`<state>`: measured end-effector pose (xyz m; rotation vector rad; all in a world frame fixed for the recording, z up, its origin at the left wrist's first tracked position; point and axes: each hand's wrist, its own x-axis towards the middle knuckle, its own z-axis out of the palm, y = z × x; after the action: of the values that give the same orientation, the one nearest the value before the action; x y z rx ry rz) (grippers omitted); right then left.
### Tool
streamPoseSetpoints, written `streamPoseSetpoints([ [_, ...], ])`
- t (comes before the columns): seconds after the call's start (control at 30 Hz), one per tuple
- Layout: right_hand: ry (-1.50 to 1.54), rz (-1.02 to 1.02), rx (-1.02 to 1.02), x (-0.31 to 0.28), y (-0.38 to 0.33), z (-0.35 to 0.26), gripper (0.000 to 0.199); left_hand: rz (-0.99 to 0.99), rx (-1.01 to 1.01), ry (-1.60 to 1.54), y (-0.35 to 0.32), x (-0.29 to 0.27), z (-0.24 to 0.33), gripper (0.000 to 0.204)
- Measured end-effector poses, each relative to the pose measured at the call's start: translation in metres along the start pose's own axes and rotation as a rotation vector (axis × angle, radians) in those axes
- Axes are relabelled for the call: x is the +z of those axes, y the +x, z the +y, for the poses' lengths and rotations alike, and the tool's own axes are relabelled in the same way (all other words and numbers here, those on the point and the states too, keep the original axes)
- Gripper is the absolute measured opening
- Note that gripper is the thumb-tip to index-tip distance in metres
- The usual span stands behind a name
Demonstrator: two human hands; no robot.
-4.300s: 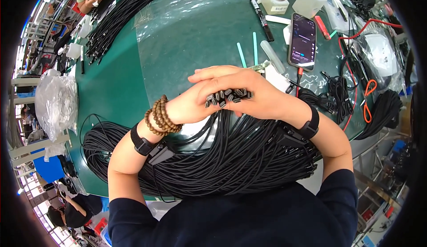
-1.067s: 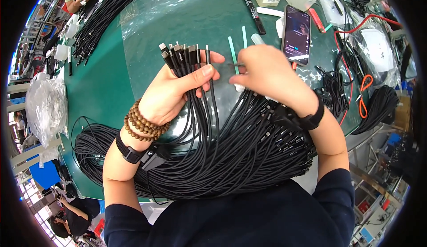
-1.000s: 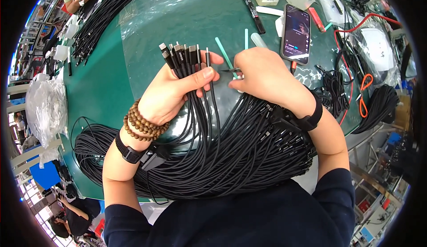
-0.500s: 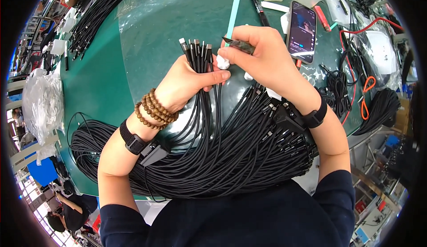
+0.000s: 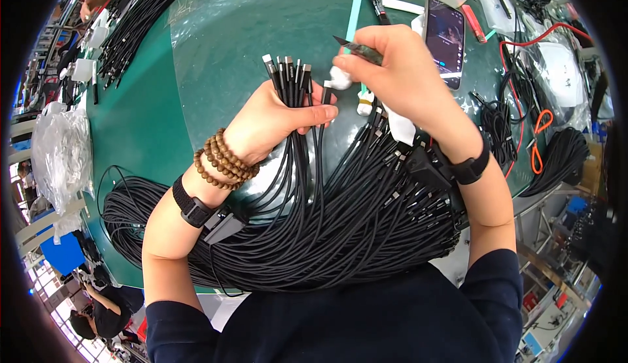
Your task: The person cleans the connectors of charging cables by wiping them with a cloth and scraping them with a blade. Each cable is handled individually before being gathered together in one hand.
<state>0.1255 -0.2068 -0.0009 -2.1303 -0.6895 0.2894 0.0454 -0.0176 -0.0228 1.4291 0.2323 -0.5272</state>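
Our left hand [image 5: 271, 118] grips a fan of black cable ends [image 5: 288, 75] above the green table [image 5: 131, 134]. Our right hand [image 5: 392, 69] pinches a thin dark tool [image 5: 356, 48] beside one connector. We think the fan could slip apart if that grip loosens.

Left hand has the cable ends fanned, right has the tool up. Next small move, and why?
Probably bring the tweezers in the right hand down to the lone connector by the left thumb: it stands apart from the connector bundle gripped in the left hand, nearest the tool tip.
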Motion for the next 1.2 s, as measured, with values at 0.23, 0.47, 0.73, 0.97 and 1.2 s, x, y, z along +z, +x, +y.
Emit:
streamPoseSetpoints([
  [0.23,0.163,-0.005,-0.013,0.005,-0.001,0.001,0.013,-0.060,-0.010,-0.055,-0.002,0.003,0.008,0.020],
  [0.47,0.139,0.143,0.008,0.012,0.001,0.006,0.013,-0.072,-0.012,-0.032,-0.002,0.000,0.005,0.021],
  [0.73,0.167,0.136,-0.045,0.012,0.000,0.003,0.013,-0.076,-0.014,-0.002,-0.002,0.000,0.005,0.018],
  [0.97,0.064,0.110,-0.094,0.013,0.000,0.005,0.016,-0.061,-0.023,-0.017,-0.001,0.001,0.005,0.018],
  [1.2,0.086,0.076,-0.112,0.012,-0.002,0.000,0.013,-0.069,-0.034,0.002,-0.002,0.001,0.005,0.019],
])
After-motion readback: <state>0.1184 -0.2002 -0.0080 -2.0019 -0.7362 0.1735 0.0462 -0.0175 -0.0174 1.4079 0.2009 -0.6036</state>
